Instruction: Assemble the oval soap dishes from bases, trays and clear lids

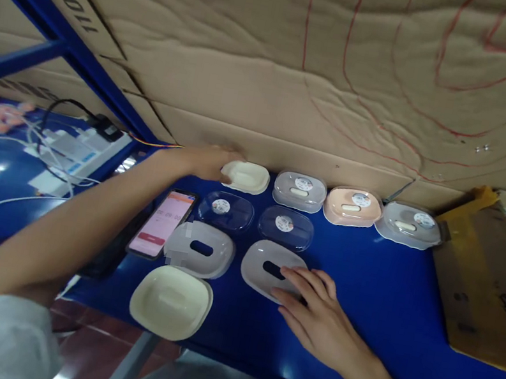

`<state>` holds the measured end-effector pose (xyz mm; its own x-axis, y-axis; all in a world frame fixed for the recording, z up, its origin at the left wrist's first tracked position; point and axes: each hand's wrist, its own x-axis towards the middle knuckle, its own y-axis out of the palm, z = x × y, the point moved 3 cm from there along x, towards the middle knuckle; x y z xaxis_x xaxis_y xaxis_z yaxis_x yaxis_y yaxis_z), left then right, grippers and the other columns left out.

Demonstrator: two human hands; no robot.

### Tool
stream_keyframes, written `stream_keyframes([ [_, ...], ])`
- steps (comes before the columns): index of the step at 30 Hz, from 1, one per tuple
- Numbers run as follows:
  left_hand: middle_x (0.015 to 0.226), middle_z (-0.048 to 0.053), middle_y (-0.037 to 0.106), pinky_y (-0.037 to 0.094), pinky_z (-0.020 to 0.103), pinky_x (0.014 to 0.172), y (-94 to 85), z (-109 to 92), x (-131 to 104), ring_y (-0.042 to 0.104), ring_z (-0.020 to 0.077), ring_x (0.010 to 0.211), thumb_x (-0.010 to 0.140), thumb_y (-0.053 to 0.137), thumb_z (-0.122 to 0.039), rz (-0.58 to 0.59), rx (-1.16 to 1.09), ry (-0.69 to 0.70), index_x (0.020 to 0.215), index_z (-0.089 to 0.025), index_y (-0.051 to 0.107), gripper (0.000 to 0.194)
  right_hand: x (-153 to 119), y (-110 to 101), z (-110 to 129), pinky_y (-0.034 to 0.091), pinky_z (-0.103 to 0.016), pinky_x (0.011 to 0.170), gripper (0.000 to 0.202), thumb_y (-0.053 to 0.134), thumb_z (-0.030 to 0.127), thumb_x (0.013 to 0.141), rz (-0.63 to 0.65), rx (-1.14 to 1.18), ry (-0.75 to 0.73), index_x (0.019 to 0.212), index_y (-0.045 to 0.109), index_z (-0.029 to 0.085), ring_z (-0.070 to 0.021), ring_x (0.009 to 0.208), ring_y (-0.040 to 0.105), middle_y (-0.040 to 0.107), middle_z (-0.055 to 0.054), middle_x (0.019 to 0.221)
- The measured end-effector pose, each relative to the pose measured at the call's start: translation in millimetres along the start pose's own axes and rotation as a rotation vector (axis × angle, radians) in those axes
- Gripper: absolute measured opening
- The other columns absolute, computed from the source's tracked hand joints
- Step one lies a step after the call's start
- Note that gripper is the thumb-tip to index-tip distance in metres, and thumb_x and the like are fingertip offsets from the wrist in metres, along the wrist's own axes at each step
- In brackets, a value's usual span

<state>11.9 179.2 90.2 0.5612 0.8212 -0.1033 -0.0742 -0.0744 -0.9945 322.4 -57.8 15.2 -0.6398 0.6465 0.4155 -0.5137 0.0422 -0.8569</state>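
My left hand [211,162] reaches to the back row and grips the left end of a cream soap dish base [252,178]; some of its fingers are hidden. Spread fingers of my right hand [317,310] rest on the right edge of a grey slotted insert [255,266], lying on it without a visible grip. Left of that is another grey slotted insert [215,267]. A second cream base [171,302] sits at the near edge. Two clear lids with round labels, a left lid [233,217] and a right lid [299,231], lie behind the inserts.
Along the back stand lidded soap dishes: a grey one [283,196], a peach one [336,215] and another grey one [385,228]. A phone [171,211] showing a timer lies left. A cardboard box [482,299] stands right; a power strip [78,160] with cables lies far left.
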Motion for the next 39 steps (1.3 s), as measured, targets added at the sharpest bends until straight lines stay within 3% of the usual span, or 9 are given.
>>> stream_keyframes([
  [3,0.150,0.008,0.070,0.048,0.029,0.114,10.4,16,11,0.065,0.0166,0.127,0.095,0.071,-0.018,0.077,-0.047,0.051,0.151,-0.006,0.057,0.059,2,4,0,0.043,-0.047,0.115,0.026,0.061,0.019,0.109,-0.020,0.002,-0.002,0.130,0.074,0.027,-0.0269,0.135,0.063,0.072,-0.009,0.147],
  [9,0.149,0.014,0.069,0.049,0.036,0.118,27.6,29,22,0.064,0.0235,0.134,0.085,0.085,-0.025,0.152,-0.113,0.084,0.151,-0.005,0.059,0.074,3,12,-2,0.048,-0.047,0.111,0.028,0.061,0.015,0.108,-0.022,0.030,0.014,0.132,0.073,0.024,-0.0282,0.135,0.063,0.070,-0.013,0.147],
  [19,0.155,0.012,0.066,0.048,0.032,0.118,32.6,32,11,0.064,0.0198,0.134,0.088,0.081,-0.029,0.127,-0.207,0.057,0.154,-0.003,0.054,0.076,5,12,-3,0.050,-0.049,0.112,0.032,0.061,0.016,0.107,0.033,0.048,0.040,0.136,0.072,0.026,-0.0289,0.135,0.064,0.069,-0.014,0.147],
  [24,0.153,0.008,0.068,0.049,0.032,0.116,29.4,35,3,0.065,0.0191,0.131,0.094,0.070,-0.031,0.063,-0.248,0.036,0.155,-0.007,0.054,0.067,5,13,-3,0.049,-0.049,0.113,0.031,0.060,0.018,0.108,0.054,0.037,0.045,0.136,0.071,0.026,-0.0292,0.137,0.062,0.067,-0.014,0.149],
  [29,0.154,0.010,0.067,0.050,0.046,0.119,7.6,32,-19,0.065,0.0262,0.132,0.089,0.076,-0.044,0.000,-0.384,0.003,0.156,-0.011,0.054,0.078,5,10,-3,0.048,-0.052,0.114,0.035,0.060,0.029,0.111,0.053,0.008,0.040,0.145,0.062,0.022,-0.0311,0.140,0.060,0.064,-0.017,0.151],
  [32,0.156,0.011,0.065,0.050,0.051,0.119,-14.6,3,-45,0.065,0.0281,0.131,0.088,0.076,-0.049,-0.055,-0.395,0.029,0.161,-0.014,0.047,0.086,0,4,-4,0.049,-0.052,0.113,0.043,0.061,0.039,0.110,-0.048,-0.013,0.053,0.148,0.058,0.020,-0.0330,0.142,0.056,0.059,-0.020,0.154],
  [35,0.154,0.008,0.065,0.052,0.046,0.117,-29.8,-58,-84,0.065,0.0296,0.137,0.086,0.078,-0.040,-0.107,-0.342,0.187,0.158,-0.023,0.049,0.080,-9,-7,-5,0.050,-0.052,0.112,0.051,0.062,0.047,0.108,-0.217,0.013,0.033,0.152,0.055,0.021,-0.0336,0.141,0.056,0.053,-0.019,0.156],
  [37,0.148,0.008,0.070,0.053,0.047,0.117,-28.4,-106,-114,0.066,0.0321,0.136,0.084,0.078,-0.034,-0.126,-0.345,0.328,0.154,-0.026,0.052,0.075,-16,-15,-5,0.051,-0.052,0.111,0.056,0.059,0.051,0.109,-0.336,0.036,0.014,0.156,0.054,0.022,-0.0333,0.138,0.058,0.051,-0.017,0.156],
  [39,0.152,0.010,0.069,0.051,0.051,0.120,-16.6,-145,-142,0.067,0.0339,0.135,0.084,0.076,-0.030,-0.148,-0.321,0.359,0.156,-0.025,0.052,0.076,-21,-22,-3,0.052,-0.051,0.108,0.055,0.053,0.053,0.111,-0.398,0.049,-0.006,0.156,0.056,0.022,-0.0327,0.133,0.061,0.054,-0.016,0.153],
])
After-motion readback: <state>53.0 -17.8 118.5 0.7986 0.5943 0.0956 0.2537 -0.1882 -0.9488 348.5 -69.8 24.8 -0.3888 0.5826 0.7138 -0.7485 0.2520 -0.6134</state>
